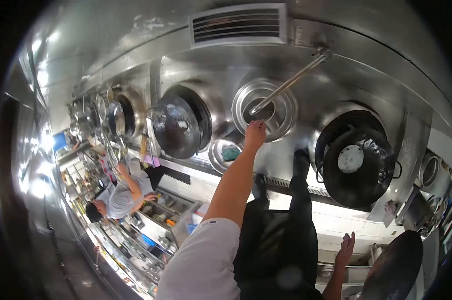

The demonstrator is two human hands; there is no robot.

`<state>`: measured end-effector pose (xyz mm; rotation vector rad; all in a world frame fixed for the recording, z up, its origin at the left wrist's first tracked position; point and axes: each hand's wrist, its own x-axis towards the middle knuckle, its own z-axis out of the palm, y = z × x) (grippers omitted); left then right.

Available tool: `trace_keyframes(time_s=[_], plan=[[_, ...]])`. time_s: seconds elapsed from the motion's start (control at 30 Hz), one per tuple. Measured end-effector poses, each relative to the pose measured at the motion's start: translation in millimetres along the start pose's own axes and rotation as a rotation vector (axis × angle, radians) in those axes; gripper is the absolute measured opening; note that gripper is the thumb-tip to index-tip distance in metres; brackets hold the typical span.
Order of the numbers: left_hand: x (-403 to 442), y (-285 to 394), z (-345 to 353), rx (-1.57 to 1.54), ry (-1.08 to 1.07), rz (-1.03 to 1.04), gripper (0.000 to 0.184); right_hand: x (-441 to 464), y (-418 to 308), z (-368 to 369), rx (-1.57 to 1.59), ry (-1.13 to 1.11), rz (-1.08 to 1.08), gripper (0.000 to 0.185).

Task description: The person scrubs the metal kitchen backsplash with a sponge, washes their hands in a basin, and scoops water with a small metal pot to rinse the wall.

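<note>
My left hand (256,134) reaches over a round metal pot (289,112) set in the steel range. Its fingers are closed at the inner edge of the pot, on something thin and metallic whose kind I cannot make out. A swing tap (286,88) ends just above that hand. Beside the pot, a metal bowl (217,156) holds a green cloth or scouring pad (230,153). At lower right, my right hand (345,248) is raised with its fingers stretched out and nothing in it. A dark rounded pan-like shape (397,265) is near it.
A dark wok (358,172) rests tilted on the right burner, and another wok (176,127) is on the left one. A vent (238,24) is in the back wall. At left, a co-worker (123,197) is beside counters full of containers. Metal pots (428,170) stand far right.
</note>
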<state>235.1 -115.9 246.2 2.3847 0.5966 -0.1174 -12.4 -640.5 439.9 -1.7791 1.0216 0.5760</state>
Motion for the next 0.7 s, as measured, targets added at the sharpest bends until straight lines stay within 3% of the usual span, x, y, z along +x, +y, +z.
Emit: trace_keyframes(time_s=[0.13, 0.23, 0.3, 0.37, 0.43, 0.5, 0.53, 0.57, 0.63, 0.67, 0.7], plan=[[0.8, -20.9, 19.5, -0.028, -0.007, -0.073, 0.02, 14.6, -48.3, 23.1, 0.098, -0.068, -0.127, 0.051], [-11.8, -30.9, 35.5, -0.026, -0.052, -0.088, 0.019, 11.2, -59.8, 26.1, -0.005, -0.151, -0.208, 0.052], [-27.1, -32.3, 36.8, -0.232, -0.042, -0.15, 0.02, 6.2, -63.3, 27.3, -0.113, -0.151, -0.218, 0.052], [-54.9, -38.3, 28.6, -0.214, -0.069, -0.144, 0.021, 5.2, -53.0, 25.7, -0.297, -0.151, -0.147, 0.051], [-96.7, -41.2, 11.4, -0.224, -0.034, -0.166, 0.02, 10.6, -43.2, 23.7, -0.334, -0.166, -0.174, 0.048], [-153.1, -49.3, -15.4, -0.189, -0.062, -0.327, 0.019, 4.3, -81.8, 49.6, -0.388, -0.184, -0.106, 0.048], [-183.5, -59.9, -28.4, -0.112, -0.088, -0.307, 0.018, 2.0, -101.0, 64.3, -0.408, -0.184, -0.108, 0.048], [-218.6, -82.2, -30.4, -0.037, -0.115, -0.28, 0.018, 1.8, -118.6, 80.0, -0.322, -0.215, -0.158, 0.048], [-302.7, -114.8, -48.5, -0.122, -0.069, -0.474, 0.018, 9.2, -142.4, 97.9, -0.145, -0.311, -0.245, 0.051], [-345.4, -145.5, -52.9, 0.02, -0.217, -0.436, 0.018, 10.1, -157.8, 109.2, -0.174, -0.331, -0.244, 0.052], [-354.7, -139.8, -50.8, 0.009, -0.21, -0.456, 0.018, 1.9, -181.6, 125.1, -0.207, -0.357, -0.243, 0.054]])
